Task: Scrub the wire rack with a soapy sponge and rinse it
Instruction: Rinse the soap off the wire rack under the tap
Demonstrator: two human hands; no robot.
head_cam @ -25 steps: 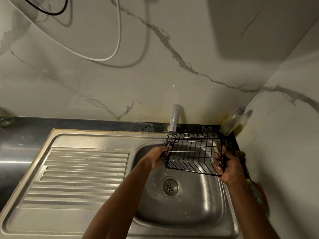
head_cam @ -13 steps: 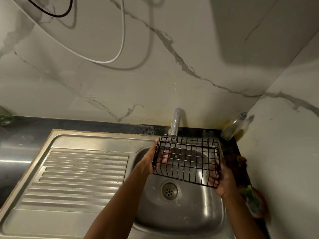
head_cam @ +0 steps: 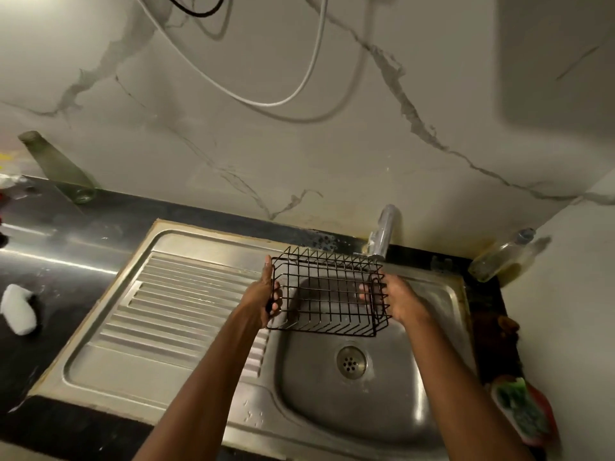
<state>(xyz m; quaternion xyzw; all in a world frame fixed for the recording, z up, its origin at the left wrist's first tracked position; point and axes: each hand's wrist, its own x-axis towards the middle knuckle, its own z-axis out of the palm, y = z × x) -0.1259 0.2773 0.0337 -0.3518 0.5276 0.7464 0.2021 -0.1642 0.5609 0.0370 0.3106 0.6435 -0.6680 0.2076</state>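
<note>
Gripping: wire rack point(head_cam: 327, 294) held by its ends by left hand point(head_cam: 263, 294) and right hand point(head_cam: 397, 299) | above sink point(head_cam: 432, 377) basin, by faucet point(head_cam: 382, 234) | rack holds nothing | green sponge point(head_cam: 522, 410) in red dish point(head_cam: 545, 407).

The wire rack point(head_cam: 327, 294) is finished in black, with a grid pattern of thin wires. The sink point(head_cam: 432, 377) is brushed silver steel; its draining board point(head_cam: 173, 314) is ribbed in parallel grooves. The wall point(head_cam: 299, 154) is clad in off-white marble with grey veining. The worktop point(head_cam: 66, 234) is black. A green sponge point(head_cam: 522, 410) is seen on a red dish point(head_cam: 549, 424).
</note>
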